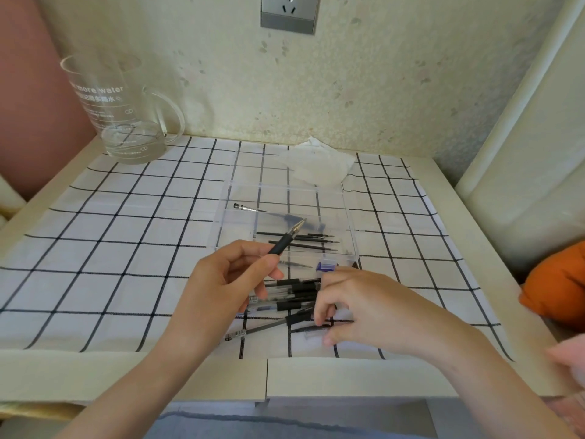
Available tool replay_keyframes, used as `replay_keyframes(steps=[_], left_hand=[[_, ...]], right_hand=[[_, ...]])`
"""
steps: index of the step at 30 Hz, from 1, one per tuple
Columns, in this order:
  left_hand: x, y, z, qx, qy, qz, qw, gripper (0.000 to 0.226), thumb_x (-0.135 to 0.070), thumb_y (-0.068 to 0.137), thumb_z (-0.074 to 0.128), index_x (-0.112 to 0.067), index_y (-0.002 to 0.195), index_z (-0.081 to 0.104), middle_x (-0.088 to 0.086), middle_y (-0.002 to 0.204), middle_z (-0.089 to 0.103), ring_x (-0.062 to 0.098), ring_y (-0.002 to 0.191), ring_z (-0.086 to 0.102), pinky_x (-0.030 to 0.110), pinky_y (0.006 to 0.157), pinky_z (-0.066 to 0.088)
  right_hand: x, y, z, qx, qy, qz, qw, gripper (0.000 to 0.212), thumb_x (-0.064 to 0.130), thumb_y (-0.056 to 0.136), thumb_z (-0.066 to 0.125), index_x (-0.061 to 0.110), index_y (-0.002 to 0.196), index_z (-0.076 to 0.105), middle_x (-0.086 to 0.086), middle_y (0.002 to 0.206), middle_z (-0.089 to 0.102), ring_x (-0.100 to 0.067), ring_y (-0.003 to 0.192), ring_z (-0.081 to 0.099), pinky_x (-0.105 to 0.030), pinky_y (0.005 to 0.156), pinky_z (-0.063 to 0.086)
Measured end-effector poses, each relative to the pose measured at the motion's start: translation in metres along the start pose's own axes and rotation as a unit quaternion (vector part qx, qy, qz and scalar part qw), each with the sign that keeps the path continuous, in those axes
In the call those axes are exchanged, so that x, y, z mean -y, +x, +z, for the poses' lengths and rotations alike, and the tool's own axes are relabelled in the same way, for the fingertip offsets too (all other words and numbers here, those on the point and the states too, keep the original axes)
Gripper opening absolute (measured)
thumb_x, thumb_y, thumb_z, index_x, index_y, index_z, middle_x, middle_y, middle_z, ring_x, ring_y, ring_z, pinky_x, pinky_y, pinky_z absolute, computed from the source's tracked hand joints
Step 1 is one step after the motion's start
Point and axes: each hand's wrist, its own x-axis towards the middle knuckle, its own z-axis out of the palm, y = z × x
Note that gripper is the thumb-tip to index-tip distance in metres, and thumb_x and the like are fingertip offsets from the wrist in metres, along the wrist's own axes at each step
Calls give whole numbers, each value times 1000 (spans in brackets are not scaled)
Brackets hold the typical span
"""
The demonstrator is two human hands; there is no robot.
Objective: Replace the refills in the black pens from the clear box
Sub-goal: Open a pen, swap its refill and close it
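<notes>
My left hand (228, 280) grips a black pen (286, 240) by its rear, tip pointing up and right over the clear box (348, 217). Several black refills (304, 240) lie inside the box, along with a metal-tipped part (245, 208). A pile of black pens (294, 296) lies on the checked cloth between my hands. My right hand (357, 307) rests over the right end of the pile, fingers curled down on a pen cap or clear piece (313, 332); exactly what it pinches is hidden.
A glass jug (117, 115) stands at the back left. Crumpled white tissue (316, 166) lies behind the box. An orange object (557, 289) sits off the table's right edge. The checked cloth (110, 248) covers the table.
</notes>
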Motion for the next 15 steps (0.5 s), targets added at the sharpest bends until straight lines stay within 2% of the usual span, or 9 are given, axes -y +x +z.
replay_keyframes(steps=[2, 5, 9, 11, 15], left_hand=[[0, 0, 0, 1, 3, -3, 1000, 10, -17, 83, 61, -15, 91, 67, -3, 70, 72, 2, 49, 52, 15, 42, 40], [-1, 0, 0, 2, 5, -1, 1000, 10, -19, 82, 61, -16, 91, 67, -4, 70, 72, 2, 48, 52, 15, 42, 40], [0, 1, -1, 4, 9, 2, 1000, 10, -19, 82, 62, -17, 90, 67, -4, 71, 72, 2, 49, 53, 15, 43, 41], [0, 1, -1, 5, 5, 1, 1000, 8, -18, 81, 63, -19, 89, 67, -2, 71, 72, 2, 49, 53, 14, 43, 41], [0, 0, 0, 12, 3, 2, 1000, 9, -15, 80, 65, -20, 87, 68, 0, 73, 73, 3, 50, 55, 10, 46, 42]], right_hand=[[0, 1, 3, -11, -24, -10, 1000, 10, 30, 81, 70, 30, 91, 65, 12, 95, 56, -1, 93, 47, -25, 79, 44], [-1, 2, 4, -24, -13, -30, 999, 5, 28, 84, 65, 31, 88, 64, 14, 91, 57, 1, 89, 47, -19, 75, 43], [-4, -5, -10, -50, 131, 16, 990, 4, 30, 84, 68, 31, 86, 64, 18, 82, 64, 9, 78, 55, -10, 67, 40], [-8, -8, -17, -76, 207, 22, 975, 7, 26, 84, 69, 30, 85, 63, 17, 81, 68, 6, 73, 60, -12, 70, 45], [-18, -5, -24, -172, 286, -2, 943, 13, 17, 89, 62, 28, 93, 66, 9, 79, 64, -9, 69, 60, -29, 74, 51]])
